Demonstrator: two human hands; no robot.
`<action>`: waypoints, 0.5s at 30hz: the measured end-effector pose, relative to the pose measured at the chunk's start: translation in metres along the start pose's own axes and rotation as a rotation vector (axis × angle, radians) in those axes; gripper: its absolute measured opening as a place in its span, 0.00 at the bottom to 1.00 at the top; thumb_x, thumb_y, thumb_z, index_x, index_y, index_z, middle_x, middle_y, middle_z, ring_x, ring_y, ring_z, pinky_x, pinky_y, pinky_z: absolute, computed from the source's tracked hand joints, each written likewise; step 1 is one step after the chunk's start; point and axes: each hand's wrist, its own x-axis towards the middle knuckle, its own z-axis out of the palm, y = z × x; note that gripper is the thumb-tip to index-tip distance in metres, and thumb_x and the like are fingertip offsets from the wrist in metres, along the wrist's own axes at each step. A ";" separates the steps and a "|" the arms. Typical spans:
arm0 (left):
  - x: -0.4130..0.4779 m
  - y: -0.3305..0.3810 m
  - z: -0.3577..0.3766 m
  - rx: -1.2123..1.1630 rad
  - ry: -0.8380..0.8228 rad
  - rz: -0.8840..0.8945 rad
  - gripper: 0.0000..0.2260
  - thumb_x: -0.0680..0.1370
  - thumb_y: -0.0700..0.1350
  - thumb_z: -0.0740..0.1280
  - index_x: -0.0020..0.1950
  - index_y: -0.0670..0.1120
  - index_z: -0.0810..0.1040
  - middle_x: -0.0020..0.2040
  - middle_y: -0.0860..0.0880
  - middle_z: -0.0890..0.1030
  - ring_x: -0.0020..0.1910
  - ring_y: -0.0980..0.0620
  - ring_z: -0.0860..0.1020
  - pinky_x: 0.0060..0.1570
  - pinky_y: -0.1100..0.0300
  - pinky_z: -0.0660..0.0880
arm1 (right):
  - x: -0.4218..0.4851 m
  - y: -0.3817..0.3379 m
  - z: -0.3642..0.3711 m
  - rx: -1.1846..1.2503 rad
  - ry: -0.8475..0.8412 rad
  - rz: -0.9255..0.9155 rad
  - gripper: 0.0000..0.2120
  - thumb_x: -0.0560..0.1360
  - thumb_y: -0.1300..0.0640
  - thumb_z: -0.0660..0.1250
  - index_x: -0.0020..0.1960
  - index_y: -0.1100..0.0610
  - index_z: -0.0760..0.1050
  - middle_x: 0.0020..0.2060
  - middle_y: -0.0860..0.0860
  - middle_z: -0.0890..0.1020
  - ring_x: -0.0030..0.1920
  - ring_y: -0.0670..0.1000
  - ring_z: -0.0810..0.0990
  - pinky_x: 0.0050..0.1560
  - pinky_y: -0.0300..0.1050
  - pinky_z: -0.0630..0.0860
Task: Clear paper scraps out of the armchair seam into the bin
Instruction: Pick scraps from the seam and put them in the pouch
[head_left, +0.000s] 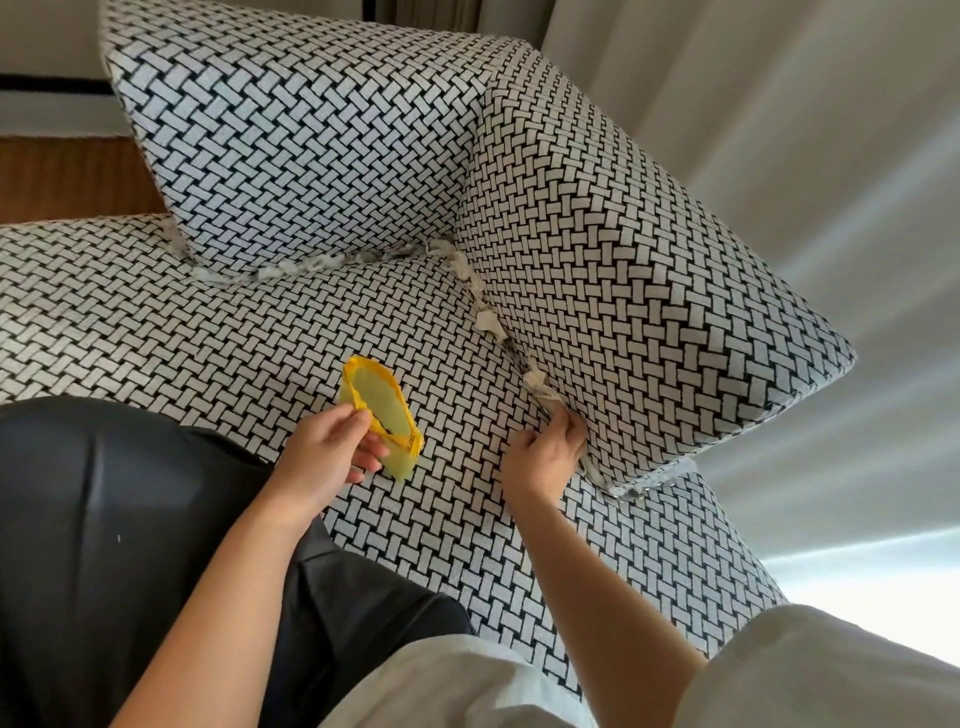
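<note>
An armchair (322, 332) in black-and-white woven fabric fills the view. White paper scraps (488, 322) are wedged along the seam between seat and right armrest, and more scraps (291, 270) line the seam under the back cushion. My left hand (327, 452) grips the rim of a small yellow bin (382, 410), tilted with its mouth facing up over the seat. My right hand (550, 452) has its fingers curled at the lower end of the armrest seam, pinching at a scrap (543, 392) there; the fingertips are partly hidden in the seam.
The right armrest (649, 270) rises beside my right hand. The back cushion (291, 135) stands at the top. My dark trousers (104, 519) cover the lower left. Pale curtains (779, 104) hang on the right, and wooden floor (67, 176) shows at the left.
</note>
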 end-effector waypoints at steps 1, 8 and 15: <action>0.000 0.000 0.000 -0.003 -0.001 0.000 0.12 0.81 0.42 0.56 0.41 0.42 0.75 0.34 0.46 0.78 0.26 0.60 0.75 0.25 0.70 0.71 | 0.001 0.001 0.000 0.034 -0.002 0.001 0.25 0.72 0.69 0.58 0.69 0.61 0.64 0.68 0.60 0.64 0.63 0.57 0.71 0.58 0.49 0.72; 0.000 -0.001 -0.001 -0.019 -0.010 0.005 0.12 0.81 0.42 0.57 0.40 0.42 0.75 0.34 0.45 0.79 0.31 0.52 0.75 0.26 0.68 0.71 | 0.019 0.009 0.002 -0.131 -0.194 -0.083 0.21 0.78 0.61 0.57 0.71 0.55 0.64 0.67 0.53 0.71 0.68 0.54 0.68 0.66 0.54 0.69; -0.002 0.005 0.000 -0.015 -0.015 0.001 0.12 0.81 0.41 0.56 0.40 0.40 0.74 0.34 0.45 0.78 0.30 0.52 0.74 0.24 0.69 0.70 | 0.037 0.000 -0.001 -0.446 -0.277 -0.139 0.18 0.79 0.57 0.56 0.68 0.58 0.65 0.62 0.55 0.75 0.62 0.55 0.72 0.62 0.53 0.71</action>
